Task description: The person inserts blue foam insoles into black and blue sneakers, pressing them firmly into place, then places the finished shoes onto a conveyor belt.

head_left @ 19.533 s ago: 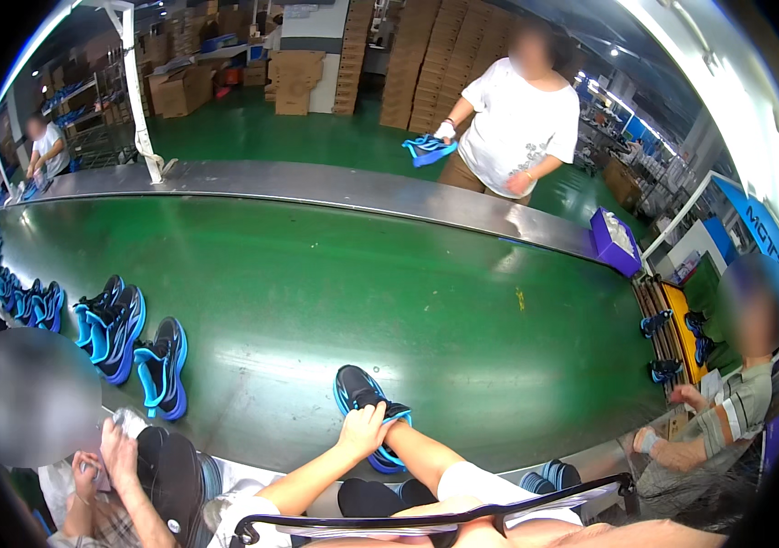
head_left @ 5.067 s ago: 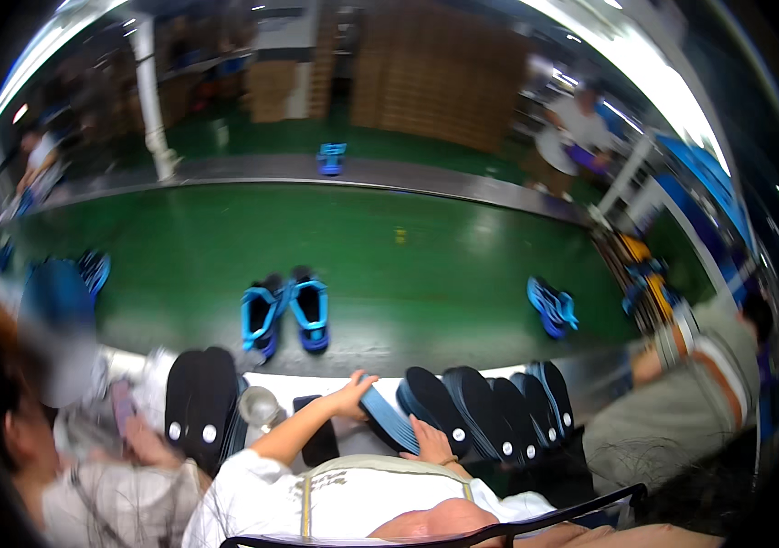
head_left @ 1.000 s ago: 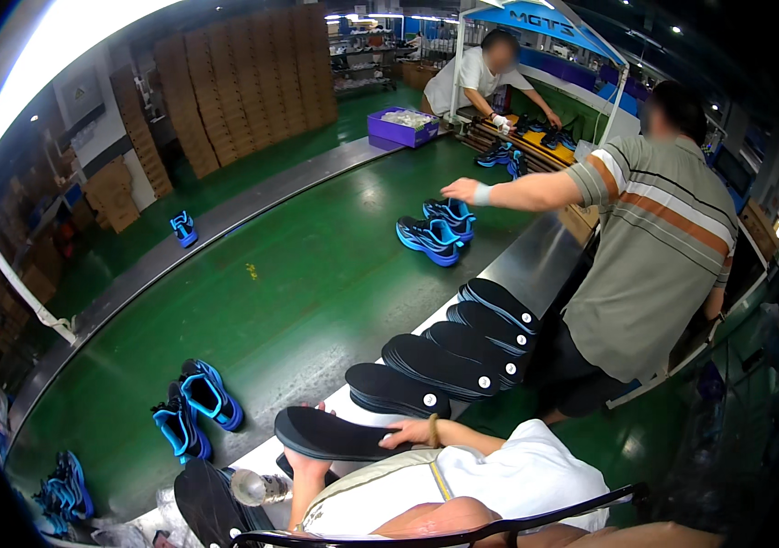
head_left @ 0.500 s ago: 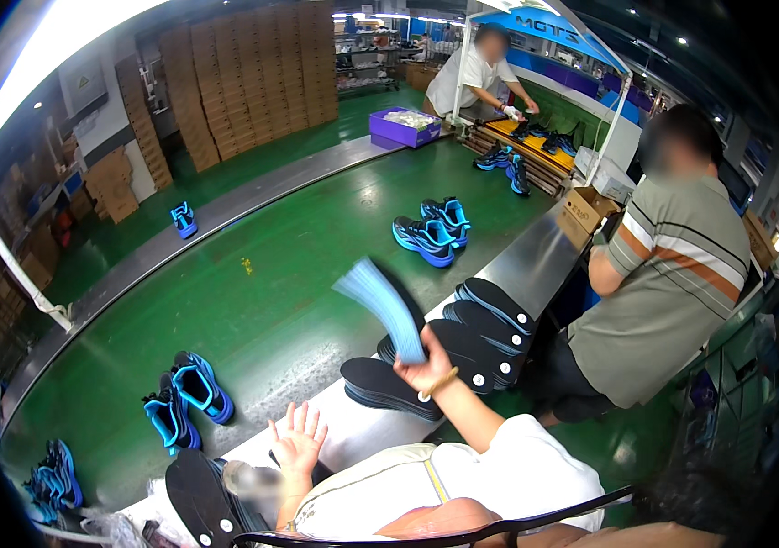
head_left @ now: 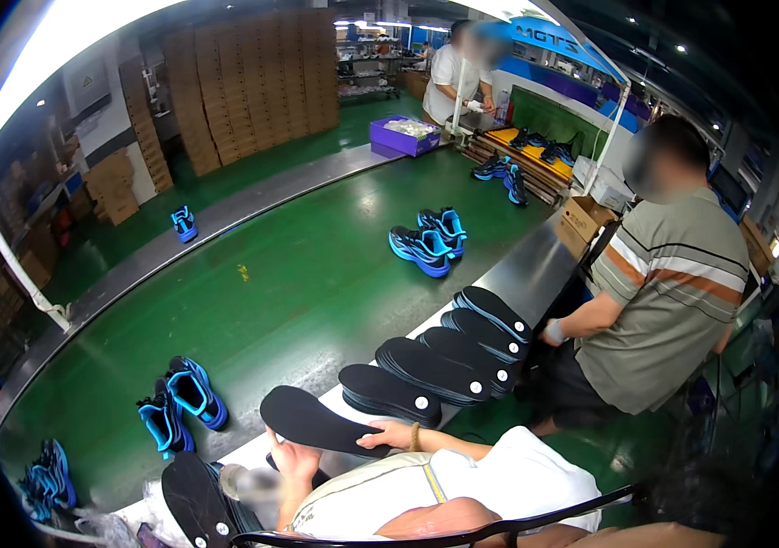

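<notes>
Your grip held a black insole (head_left: 316,422): left hand (head_left: 294,457) beneath, right hand (head_left: 388,437) closed on its end, beside the stack of insoles (head_left: 435,365).

Holding a black insole (head_left: 316,422) flat between the left hand (head_left: 294,457) and right hand (head_left: 388,437), low over the near edge of the bench. Crowding the right: overlapping stacks of black insoles (head_left: 444,361) running along the steel ledge (head_left: 526,267) toward the seated person in the striped shirt (head_left: 659,310). Blocking the near left: another black insole (head_left: 193,498) just beside the left hand. Lying open farther out: the green conveyor belt (head_left: 298,274), broken only by blue sneakers (head_left: 179,402) at left and a blue pair (head_left: 428,242) far right.
</notes>
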{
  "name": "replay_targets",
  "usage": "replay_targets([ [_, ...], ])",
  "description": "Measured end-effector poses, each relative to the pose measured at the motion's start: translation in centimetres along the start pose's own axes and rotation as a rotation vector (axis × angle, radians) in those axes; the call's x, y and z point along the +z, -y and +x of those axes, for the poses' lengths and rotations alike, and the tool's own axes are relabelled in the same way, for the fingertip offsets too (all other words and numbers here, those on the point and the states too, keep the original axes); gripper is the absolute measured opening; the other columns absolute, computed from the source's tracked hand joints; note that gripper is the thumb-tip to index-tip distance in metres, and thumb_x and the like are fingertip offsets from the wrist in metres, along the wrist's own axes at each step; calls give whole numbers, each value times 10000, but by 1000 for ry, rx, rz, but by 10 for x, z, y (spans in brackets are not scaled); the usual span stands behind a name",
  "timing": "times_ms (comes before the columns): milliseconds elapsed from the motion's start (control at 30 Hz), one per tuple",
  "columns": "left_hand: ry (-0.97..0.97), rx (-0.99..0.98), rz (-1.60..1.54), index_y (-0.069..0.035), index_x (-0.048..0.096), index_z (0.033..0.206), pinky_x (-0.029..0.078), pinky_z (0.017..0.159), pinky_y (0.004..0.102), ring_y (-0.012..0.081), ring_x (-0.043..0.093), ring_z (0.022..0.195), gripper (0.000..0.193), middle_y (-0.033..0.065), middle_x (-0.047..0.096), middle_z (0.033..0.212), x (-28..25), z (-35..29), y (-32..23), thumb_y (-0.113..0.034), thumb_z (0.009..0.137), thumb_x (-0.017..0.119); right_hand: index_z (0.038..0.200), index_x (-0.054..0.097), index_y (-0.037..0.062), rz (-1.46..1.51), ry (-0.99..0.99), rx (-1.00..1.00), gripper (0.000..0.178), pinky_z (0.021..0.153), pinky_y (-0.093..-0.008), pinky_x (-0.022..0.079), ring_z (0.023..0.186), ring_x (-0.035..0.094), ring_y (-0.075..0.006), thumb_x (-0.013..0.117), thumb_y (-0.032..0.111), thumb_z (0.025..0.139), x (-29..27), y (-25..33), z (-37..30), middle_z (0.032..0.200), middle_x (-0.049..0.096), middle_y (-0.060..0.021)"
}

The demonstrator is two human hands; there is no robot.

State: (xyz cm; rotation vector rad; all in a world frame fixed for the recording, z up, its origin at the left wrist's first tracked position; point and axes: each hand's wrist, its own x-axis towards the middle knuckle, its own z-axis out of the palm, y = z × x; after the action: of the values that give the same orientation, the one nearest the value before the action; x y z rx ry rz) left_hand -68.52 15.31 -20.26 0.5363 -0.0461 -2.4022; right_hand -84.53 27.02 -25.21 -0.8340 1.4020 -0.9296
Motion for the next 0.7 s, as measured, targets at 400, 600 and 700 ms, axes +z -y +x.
replay_targets([
  [400,10,296,128,-71,491,1015,360,836,334,191,472,955,482,43,527,1004,-16,12,-24,-478,798,350,1007,481,34,-535,-387,-606,534,737,-301,372,853,465,-238,704,264,581,-5,3,-2,865,479,-101],
  [600,-151,343,885,-128,293,1214,213,909,370,256,266,1131,556,85,296,1226,-64,41,-21,-316,728,488,981,485,51,-799,-489,-689,486,740,-340,379,848,461,-289,685,266,594,-36,-63,-7,896,477,-131],
  [700,153,209,1255,-128,192,1268,169,958,380,319,146,1201,741,137,159,1306,-78,45,-20,-192,597,499,1036,439,57,-894,-308,-352,560,794,-368,364,923,445,-317,630,385,624,-45,-80,-5,973,447,-165],
])
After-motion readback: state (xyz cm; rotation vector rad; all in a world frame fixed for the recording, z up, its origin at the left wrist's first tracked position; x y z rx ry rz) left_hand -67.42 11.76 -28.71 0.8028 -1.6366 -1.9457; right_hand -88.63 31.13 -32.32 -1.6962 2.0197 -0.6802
